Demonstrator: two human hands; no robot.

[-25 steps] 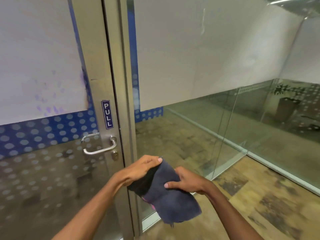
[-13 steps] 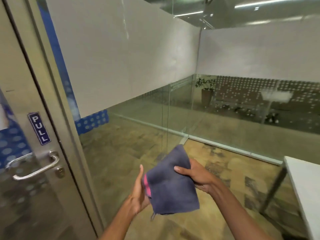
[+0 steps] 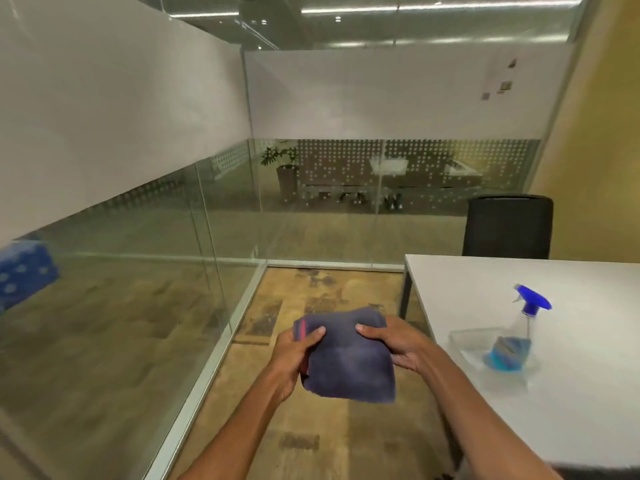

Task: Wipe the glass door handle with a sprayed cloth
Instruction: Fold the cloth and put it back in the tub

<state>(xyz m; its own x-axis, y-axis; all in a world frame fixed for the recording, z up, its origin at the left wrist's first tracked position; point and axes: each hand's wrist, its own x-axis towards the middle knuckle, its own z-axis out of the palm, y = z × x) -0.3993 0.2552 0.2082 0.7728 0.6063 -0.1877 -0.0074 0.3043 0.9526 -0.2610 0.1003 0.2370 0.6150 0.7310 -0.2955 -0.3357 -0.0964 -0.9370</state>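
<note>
A folded dark blue cloth (image 3: 348, 358) with a pink stripe at its left edge is held in front of me over the floor. My left hand (image 3: 294, 355) grips its left side, thumb on top. My right hand (image 3: 398, 346) grips its right side. To the right, a clear spray bottle (image 3: 517, 339) with a blue trigger head and blue liquid stands on the white table (image 3: 571, 410). The door and its handle are out of view.
A glass partition (image 3: 138, 289) runs along the left with a metal floor rail and meets another glass wall at the back. A black chair (image 3: 507, 226) stands behind the table. Patterned floor lies between the glass and the table.
My view has swung right, away from the door and its handle, which have left the frame. The table and spray bottle have come into view. Both hands still hold the cloth.
</note>
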